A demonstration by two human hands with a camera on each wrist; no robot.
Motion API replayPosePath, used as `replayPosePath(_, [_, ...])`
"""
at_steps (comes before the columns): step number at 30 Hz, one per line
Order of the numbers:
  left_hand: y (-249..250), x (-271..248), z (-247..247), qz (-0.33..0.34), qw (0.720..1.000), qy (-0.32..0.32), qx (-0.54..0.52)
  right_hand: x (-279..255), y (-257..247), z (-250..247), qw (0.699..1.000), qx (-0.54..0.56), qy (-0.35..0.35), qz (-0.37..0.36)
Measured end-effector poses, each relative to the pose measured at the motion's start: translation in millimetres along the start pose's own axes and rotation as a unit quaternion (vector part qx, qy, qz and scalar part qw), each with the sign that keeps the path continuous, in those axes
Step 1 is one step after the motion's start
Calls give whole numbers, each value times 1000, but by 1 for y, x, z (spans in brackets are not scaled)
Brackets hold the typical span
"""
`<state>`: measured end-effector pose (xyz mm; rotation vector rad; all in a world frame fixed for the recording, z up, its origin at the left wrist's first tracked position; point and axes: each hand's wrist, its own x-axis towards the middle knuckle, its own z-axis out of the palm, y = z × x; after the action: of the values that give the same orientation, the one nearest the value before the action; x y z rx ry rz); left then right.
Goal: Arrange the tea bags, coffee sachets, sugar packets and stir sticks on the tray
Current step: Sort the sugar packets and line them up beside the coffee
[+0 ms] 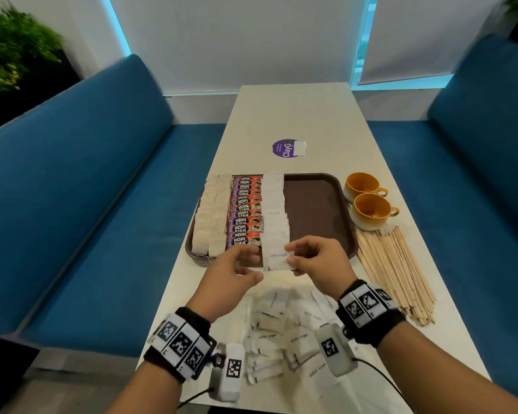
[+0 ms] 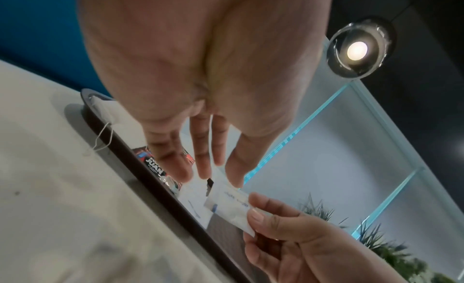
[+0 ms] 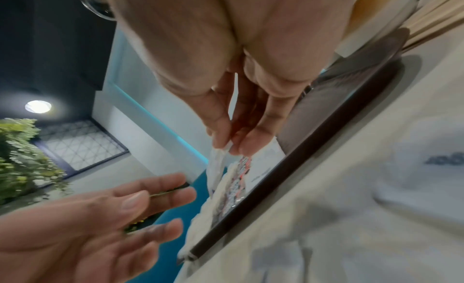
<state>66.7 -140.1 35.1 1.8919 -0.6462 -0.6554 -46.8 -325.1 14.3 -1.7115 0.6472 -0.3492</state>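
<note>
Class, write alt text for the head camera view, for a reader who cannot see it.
The right hand pinches a white sugar packet at the near edge of a brown tray holding rows of tea bags, coffee sachets and sugar; the left hand hovers open.

"KOPI JUAN" is showing in white letters on the red and black coffee sachets [image 1: 245,212], lined up in a column on the tray [image 1: 317,204]; the left wrist view is catching only "JUAN" on one of them [image 2: 153,165]. The sugar packet [image 1: 278,259] pinched in the right hand [image 1: 317,261], at the tray's 6 o'clock edge, is reading "white sugar". The same words are appearing on loose sugar packets [image 1: 299,339] nearer the person. At 12 o'clock beyond the tray, a round purple sticker [image 1: 284,148] is reading "ClayG", the rest being covered.
</note>
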Motion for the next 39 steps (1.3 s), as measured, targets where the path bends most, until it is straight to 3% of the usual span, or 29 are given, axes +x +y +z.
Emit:
replayPosePath(7, [-20, 37, 6, 7, 974, -39, 221, 55, 24, 5, 995, -98, 16, 27])
replayPosePath(13, [-27, 47, 11, 23, 946, -79, 315, 65, 27, 15, 991, -117, 12, 59])
replayPosePath(26, [-30, 61, 24, 8, 912, -98, 399, 73, 26, 20, 975, -215, 13, 57])
replayPosePath(34, [-29, 60, 22, 2, 915, -84, 395, 74, 25, 17, 978, -183, 58, 77])
replayPosePath(39, [-31, 56, 26, 14, 919, -96, 381, 70, 29, 20, 978, -190, 47, 73])
